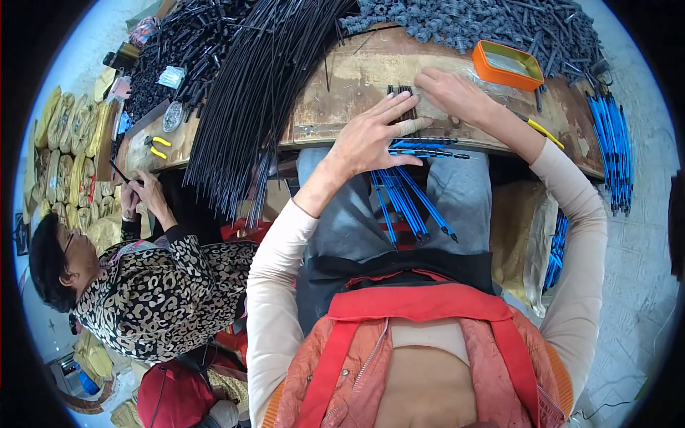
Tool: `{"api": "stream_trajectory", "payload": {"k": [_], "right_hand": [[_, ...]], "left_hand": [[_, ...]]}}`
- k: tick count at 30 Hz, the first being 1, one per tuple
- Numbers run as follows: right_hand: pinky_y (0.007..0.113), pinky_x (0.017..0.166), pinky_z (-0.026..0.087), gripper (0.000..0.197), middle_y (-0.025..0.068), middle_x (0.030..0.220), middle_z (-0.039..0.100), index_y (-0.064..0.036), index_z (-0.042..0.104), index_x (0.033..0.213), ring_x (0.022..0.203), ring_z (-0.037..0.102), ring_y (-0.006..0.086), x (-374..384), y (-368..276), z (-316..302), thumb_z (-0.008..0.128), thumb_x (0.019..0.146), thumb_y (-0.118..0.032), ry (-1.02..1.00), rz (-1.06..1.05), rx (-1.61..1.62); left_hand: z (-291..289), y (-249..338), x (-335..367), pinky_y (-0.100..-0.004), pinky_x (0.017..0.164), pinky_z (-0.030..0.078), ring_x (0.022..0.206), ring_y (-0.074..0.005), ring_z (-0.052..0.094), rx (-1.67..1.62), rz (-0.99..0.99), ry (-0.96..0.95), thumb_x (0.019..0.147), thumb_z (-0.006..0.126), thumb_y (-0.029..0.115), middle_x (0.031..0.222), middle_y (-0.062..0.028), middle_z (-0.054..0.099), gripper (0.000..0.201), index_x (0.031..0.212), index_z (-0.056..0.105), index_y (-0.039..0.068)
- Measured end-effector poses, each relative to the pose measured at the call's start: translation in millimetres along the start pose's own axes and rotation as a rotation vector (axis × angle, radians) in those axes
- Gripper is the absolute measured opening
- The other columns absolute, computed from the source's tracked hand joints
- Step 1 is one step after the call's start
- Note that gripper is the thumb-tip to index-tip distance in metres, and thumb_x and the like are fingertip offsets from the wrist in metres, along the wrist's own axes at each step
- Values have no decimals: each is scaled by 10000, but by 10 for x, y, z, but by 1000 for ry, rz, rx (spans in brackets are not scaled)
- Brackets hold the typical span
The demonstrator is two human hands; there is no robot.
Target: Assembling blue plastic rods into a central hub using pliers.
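Note:
My left hand (374,135) lies palm down with its fingers stretched out across the near edge of the table, over black-ended blue rods. Beneath and beside it are several blue rods (410,203) whose near ends hang out over my lap. A few more blue rods (428,148) lie crosswise by its thumb. Short dark ends (405,91) show just beyond its fingertips. My right hand (457,96) rests on the tabletop to the right of these ends, its fingers bent and drawn together. Whatever its fingertips hold is hidden.
Long thin black rods (264,93) spill over the table edge at left. Grey fittings (485,25) and black parts (189,46) are heaped behind. An orange box (508,65), yellow-handled pliers (546,133) and a blue rod bundle (611,150) are at right. Another person (157,292) works at left.

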State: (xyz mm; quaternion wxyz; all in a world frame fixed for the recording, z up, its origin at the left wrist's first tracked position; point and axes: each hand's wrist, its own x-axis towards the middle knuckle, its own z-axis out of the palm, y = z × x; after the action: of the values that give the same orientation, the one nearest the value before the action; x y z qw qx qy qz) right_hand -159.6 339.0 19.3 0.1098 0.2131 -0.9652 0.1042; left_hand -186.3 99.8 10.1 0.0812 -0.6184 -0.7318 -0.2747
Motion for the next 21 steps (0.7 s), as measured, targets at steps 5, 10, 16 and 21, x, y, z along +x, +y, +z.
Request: {"api": "stream_trajectory", "payload": {"k": [5,10,16,21], "right_hand": [[453,799,509,302,170,1061,588,-31,554,1099,985,601,387,-35,8,-25,629,818,-114,16,0,32],[395,1022,430,611,131,1316,567,-72,524,1323,1195,552,327,-409,-397,-636,733,752,-135,-88,72,128],[354,1068,392,538,96,1296,604,-55,617,1243,1235,539,208,-434,-912,364,806,753,-173,338,53,793],[256,819,522,295,10,949,735,-54,723,1056,862,652,65,-328,-1265,-328,782,810,-205,314,259,995]], "left_hand": [[47,12,-4,-429,1108,380,1334,-324,435,-32,-27,-2,714,769,495,1460,-97,453,677,1322,589,258],[-90,28,35,-425,1112,376,1339,-307,434,-25,-26,24,711,787,463,1445,-102,472,660,1303,603,237],[36,-95,71,-410,1109,382,1337,-305,449,-121,70,29,710,786,252,1419,-123,501,572,1238,623,102],[-93,131,4,-351,977,482,1152,-235,605,-728,-198,33,718,847,201,1169,-120,664,548,1208,633,82]]}}
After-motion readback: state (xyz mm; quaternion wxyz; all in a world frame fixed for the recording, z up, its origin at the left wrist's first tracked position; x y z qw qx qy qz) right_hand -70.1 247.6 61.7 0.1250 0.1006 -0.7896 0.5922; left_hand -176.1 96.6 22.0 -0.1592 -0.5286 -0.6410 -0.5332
